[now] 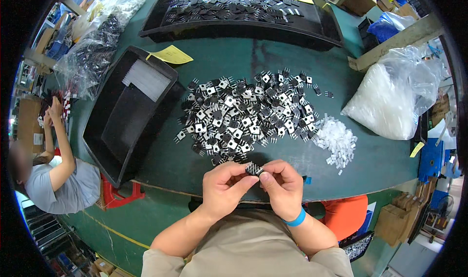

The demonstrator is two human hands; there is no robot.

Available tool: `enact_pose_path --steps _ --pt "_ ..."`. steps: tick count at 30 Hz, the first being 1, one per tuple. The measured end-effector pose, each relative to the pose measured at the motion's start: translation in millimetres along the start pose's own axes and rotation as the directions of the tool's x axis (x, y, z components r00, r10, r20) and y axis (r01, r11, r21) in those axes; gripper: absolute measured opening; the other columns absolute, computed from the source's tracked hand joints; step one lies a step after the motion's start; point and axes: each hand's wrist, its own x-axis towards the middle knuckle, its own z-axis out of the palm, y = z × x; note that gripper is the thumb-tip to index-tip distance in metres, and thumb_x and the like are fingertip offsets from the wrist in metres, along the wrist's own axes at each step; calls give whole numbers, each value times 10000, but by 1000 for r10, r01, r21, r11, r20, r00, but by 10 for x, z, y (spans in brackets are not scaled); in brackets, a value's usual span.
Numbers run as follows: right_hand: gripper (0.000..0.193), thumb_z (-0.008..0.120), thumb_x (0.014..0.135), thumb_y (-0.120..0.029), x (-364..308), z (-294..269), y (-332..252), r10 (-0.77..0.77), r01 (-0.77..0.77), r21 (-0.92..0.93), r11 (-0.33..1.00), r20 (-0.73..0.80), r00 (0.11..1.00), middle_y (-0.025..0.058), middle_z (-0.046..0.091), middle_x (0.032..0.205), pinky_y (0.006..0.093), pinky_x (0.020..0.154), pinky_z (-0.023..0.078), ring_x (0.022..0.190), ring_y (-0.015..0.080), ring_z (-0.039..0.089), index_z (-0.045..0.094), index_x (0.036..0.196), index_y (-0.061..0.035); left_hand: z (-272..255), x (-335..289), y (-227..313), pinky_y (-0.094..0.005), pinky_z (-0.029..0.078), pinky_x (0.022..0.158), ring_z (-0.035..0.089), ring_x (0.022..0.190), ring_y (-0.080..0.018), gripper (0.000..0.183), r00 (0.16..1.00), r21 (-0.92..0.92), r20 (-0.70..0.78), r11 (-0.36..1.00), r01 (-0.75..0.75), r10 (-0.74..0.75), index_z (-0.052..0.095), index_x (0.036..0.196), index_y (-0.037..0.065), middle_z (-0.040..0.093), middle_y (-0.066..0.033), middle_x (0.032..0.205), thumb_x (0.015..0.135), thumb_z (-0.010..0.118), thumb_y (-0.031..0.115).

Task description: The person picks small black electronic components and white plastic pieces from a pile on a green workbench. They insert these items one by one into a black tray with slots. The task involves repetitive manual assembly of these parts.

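Note:
Near the front edge of the table, my left hand and my right hand come together, thumbs and fingers closed on a small row of three-legged transistors. Their pins point up between my fingertips; the fingers cover the rest. Just beyond my hands lies a wide loose pile of black transistors with silvery backs. To its right is a smaller heap of short white translucent sleeves. A blue band circles my right wrist.
At left stands a black bin with a white ribbed block and a yellow paper. A black tray of transistors spans the back. Right of the sleeves sits a filled clear bag. Another person works at far left.

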Motion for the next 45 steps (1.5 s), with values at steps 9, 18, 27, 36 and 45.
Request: enact_pose_path --steps 9,18,27,36,45 --pt "73 694 888 56 22 39 -5 -82 90 -123 988 71 994 70 647 903 259 706 470 792 128 583 663 940 14 -149 -5 -48 -224 465 572 610 686 -86 264 993 47 60 993 -106 103 715 1044 -4 681 -61 875 797 804 -33" --pt "152 731 849 -48 218 234 -59 -271 348 -633 692 219 937 128 645 902 352 671 520 753 279 639 679 989 -22 -680 -65 28 -217 486 665 607 776 -72 247 984 17 -175 999 -32 35 693 1053 -18 668 -44 945 822 756 -75" --pt "230 785 755 -44 308 386 3 -291 425 -824 373 331 898 129 624 934 415 685 526 847 340 638 674 956 -56 -613 -71 -10 -209 492 651 608 767 -61 259 990 -28 -144 1000 -7 3 684 1066 -25 655 -27 925 823 759 -72" --pt "217 680 867 72 203 47 32 -131 168 -310 936 137 982 130 629 1065 303 691 519 854 148 622 492 874 -37 -380 8 -41 -207 491 630 607 726 -57 242 996 42 -72 998 -48 51 692 1052 -28 656 -37 898 826 775 -41" --pt "199 637 917 19 97 -272 -105 -93 104 -66 992 151 984 118 667 1089 284 843 487 1002 141 600 632 1112 -17 -75 108 -4 -208 498 612 611 705 -54 238 998 77 34 995 -57 55 700 1053 -25 661 -39 878 829 780 -19"
